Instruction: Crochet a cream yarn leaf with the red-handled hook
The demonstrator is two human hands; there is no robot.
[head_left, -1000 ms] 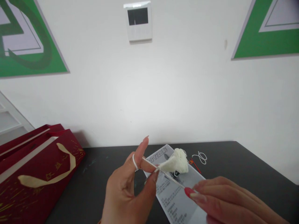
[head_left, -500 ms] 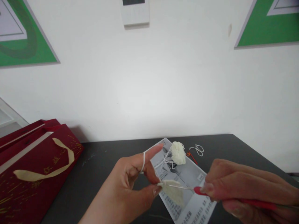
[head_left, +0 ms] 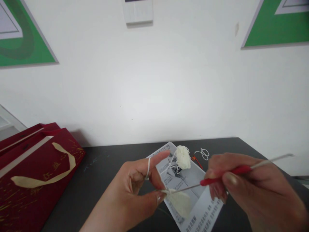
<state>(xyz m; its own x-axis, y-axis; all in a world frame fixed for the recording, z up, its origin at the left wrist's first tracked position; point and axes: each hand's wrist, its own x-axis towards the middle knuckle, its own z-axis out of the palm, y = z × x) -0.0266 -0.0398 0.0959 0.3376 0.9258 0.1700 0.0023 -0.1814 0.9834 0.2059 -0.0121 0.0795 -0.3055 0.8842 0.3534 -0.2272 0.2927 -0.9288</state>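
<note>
My left hand (head_left: 137, 190) pinches the edge of a small cream crochet piece (head_left: 180, 203) between thumb and a finger. White yarn is looped round its raised index finger. My right hand (head_left: 251, 190) grips a crochet hook (head_left: 238, 170) with a red handle and metal ends. One thin end of the hook meets the top edge of the crochet piece by my left fingertips; whether it is through a stitch is too small to tell. Its other end points up to the right. Behind the hands lies a ball of cream yarn (head_left: 183, 157).
A printed sheet (head_left: 193, 180) lies under the yarn on the dark table (head_left: 106, 170). Beside it are a small orange-red tool (head_left: 198, 161) and a loose white yarn loop (head_left: 204, 154). Dark red gift bags (head_left: 45, 167) stand at the left. A white wall (head_left: 154, 83) rises behind.
My right hand has turned, so the hook's rear end now tilts up to the right and its handle shows more. My left hand keeps its pinch on the crochet piece.
</note>
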